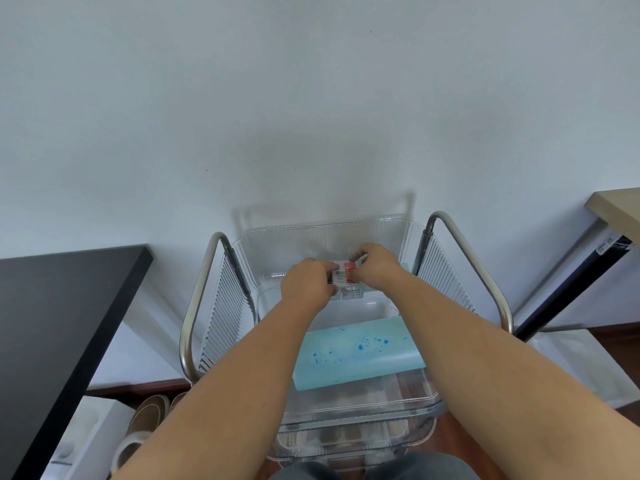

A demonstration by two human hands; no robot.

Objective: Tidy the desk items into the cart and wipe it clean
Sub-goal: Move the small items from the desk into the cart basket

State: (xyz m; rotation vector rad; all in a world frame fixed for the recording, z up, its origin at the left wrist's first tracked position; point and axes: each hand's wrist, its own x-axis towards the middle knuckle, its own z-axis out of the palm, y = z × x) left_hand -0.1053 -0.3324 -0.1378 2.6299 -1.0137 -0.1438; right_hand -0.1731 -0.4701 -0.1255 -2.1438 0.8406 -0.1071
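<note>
A clear plastic cart (322, 233) with curved metal handles stands against the white wall in front of me. Both my hands reach into its top tray. My left hand (306, 284) and my right hand (375, 268) together hold a small red and white box (346, 271) above a small clear container (349, 294) near the tray's back. A light blue mat (356, 351) with darker blue spots lies rolled in the tray, under my forearms.
A black desk (59, 327) stands at the left, a light wooden tabletop (616, 206) with a black leg at the right. Slippers (149, 417) lie on the wooden floor beside a white box at lower left. The cart's lower trays show through the clear plastic.
</note>
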